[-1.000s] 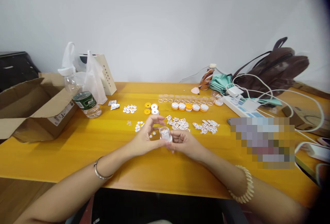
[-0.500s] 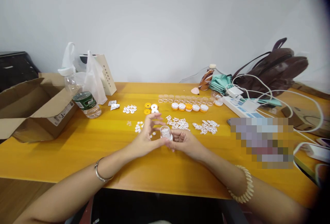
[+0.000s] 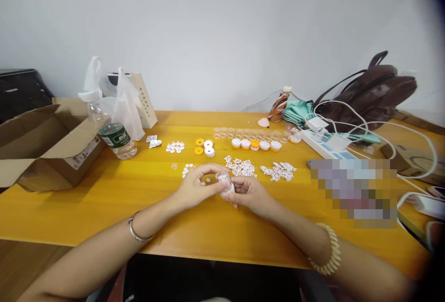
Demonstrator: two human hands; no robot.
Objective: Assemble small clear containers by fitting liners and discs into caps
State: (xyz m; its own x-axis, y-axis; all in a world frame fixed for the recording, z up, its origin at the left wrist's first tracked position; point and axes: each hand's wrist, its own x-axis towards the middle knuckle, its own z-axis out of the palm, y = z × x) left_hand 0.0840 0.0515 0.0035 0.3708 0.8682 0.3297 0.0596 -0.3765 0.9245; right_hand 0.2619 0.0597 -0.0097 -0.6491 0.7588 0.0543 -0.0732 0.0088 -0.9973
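**Holds clear cup (image 3: 226,182) in both hands, over table (image 3: 194,232)**

Grips upper, clear part w/ L hand (image 3: 196,186), pressing thumb on near side & bending fingers round far side; can't tell exact fingertip contact there, partly hidden. Pinches white base (image 3: 229,190) at lower end w/ R hand (image 3: 255,195), btwn thumb & curled fingers packed close tog. Tilts cup, clear end up & toward L. Shows sth. white inside, too sm. to make out.

Wears metal bangle (image 3: 133,229) on L wrist, pale bracelet (image 3: 334,251) on R forearm.

Has loose white discs (image 3: 187,168) just past L hand, partly covered by it, & 2 piles of white openwork pcs. (image 3: 240,167) past R hand. Has, farther back, row of white & orange lids (image 3: 255,144), w/ row of clear cylinders (image 3: 246,134) behind. Has, to L of those, yellow & white round pcs. (image 3: 209,151), then white knobbed pcs. (image 3: 174,147), then foil packets (image 3: 155,143). Has at far L water bottle (image 3: 117,140) next to open cardboard box (image 3: 66,167); at R, power strip (image 3: 325,145) w/ white cables, near dark brown bag (image 3: 375,91).
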